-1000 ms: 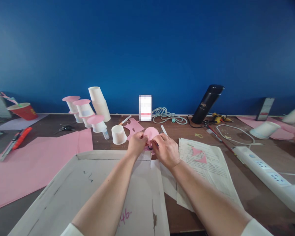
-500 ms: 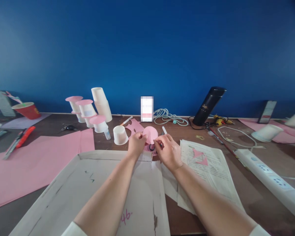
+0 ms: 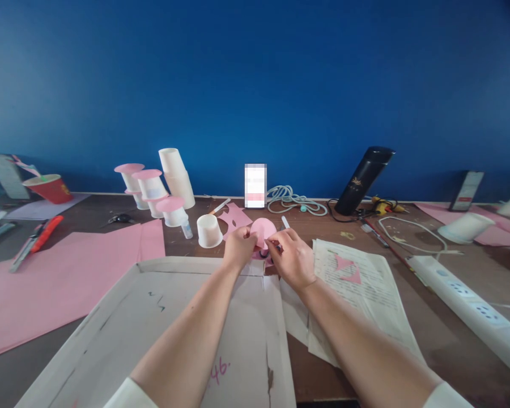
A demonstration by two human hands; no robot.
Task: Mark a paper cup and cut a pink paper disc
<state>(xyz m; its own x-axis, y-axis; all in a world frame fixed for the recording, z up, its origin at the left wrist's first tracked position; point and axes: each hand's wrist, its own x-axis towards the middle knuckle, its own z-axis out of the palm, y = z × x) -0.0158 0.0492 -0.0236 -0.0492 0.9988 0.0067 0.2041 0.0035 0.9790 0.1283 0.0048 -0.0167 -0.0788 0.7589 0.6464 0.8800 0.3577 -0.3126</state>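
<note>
A round pink paper piece (image 3: pixel 263 228) is held upright between my hands, above the far edge of the white box lid (image 3: pixel 204 317). My left hand (image 3: pixel 240 247) pinches its left lower side. With thumb and fingers together, my right hand (image 3: pixel 292 258) grips its lower right edge. Something dark and round shows just below the disc, partly hidden by my fingers. Behind my left hand lies a cut pink scrap (image 3: pixel 233 218), and a white paper cup (image 3: pixel 209 231) stands to its left.
Stacked cups with pink discs (image 3: pixel 151 185) and a tall cup stack (image 3: pixel 176 178) stand back left. Pink sheets (image 3: pixel 76 272) and a red cutter (image 3: pixel 46 233) lie left. Rightward are printed papers (image 3: pixel 365 300), a black bottle (image 3: pixel 363 181) and a power strip (image 3: pixel 459 292).
The view has shifted slightly. Both hands keep their hold on the pink disc, with little movement of the fingers.
</note>
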